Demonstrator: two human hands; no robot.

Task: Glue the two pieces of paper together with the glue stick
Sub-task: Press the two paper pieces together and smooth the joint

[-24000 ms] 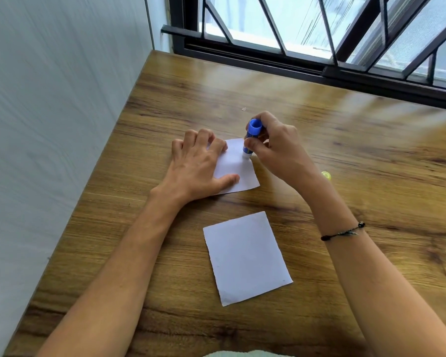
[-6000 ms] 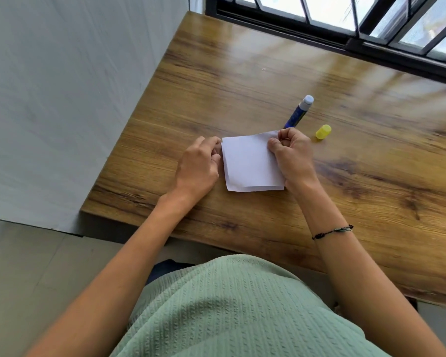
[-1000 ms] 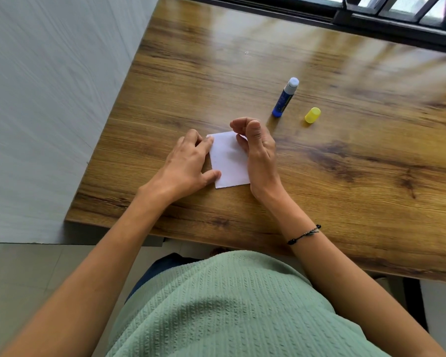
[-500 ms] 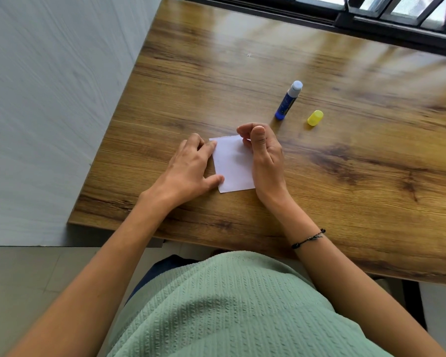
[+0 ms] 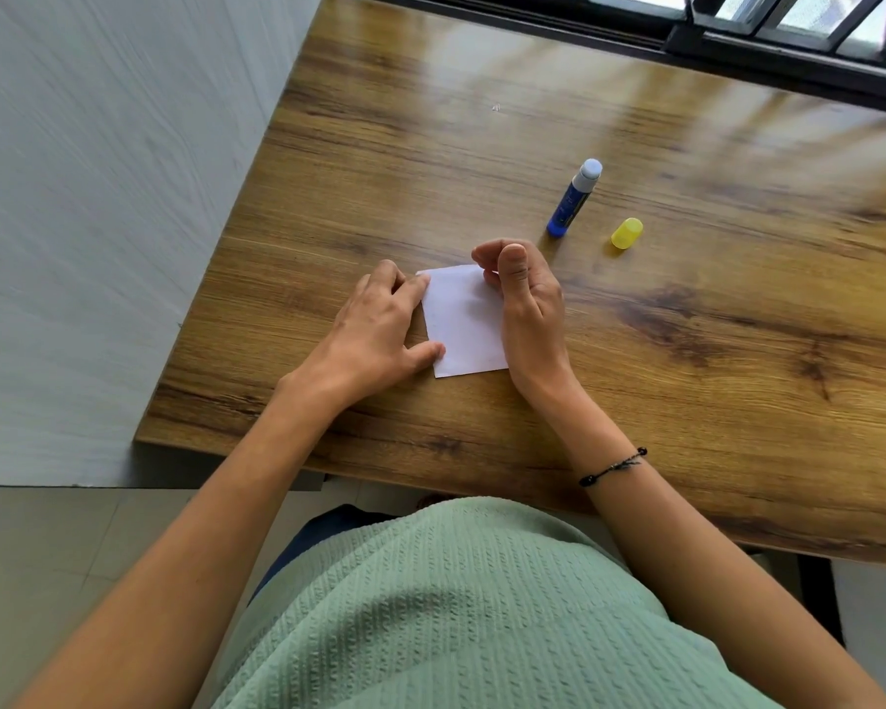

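The white papers (image 5: 461,324) lie stacked as one small sheet on the wooden table (image 5: 686,391), near its front edge. My left hand (image 5: 374,330) rests at the stack's left edge, its fingertips and thumb touching the paper. My right hand (image 5: 528,304) lies on its side over the stack's right part, fingers curled and thumb on top, with nothing inside it. The blue glue stick (image 5: 574,199) lies uncapped on the table beyond my right hand. Its yellow cap (image 5: 626,233) sits just to the right of it.
A grey wall (image 5: 98,197) runs along the table's left side. A dark window frame (image 5: 737,38) borders the far edge. The table's front edge is close to my body, with tiled floor below at the left.
Over the last second both hands and the stack stay almost where they were. Six seconds ago my right hand pinched the top right corner; now it lies on its side on the paper.
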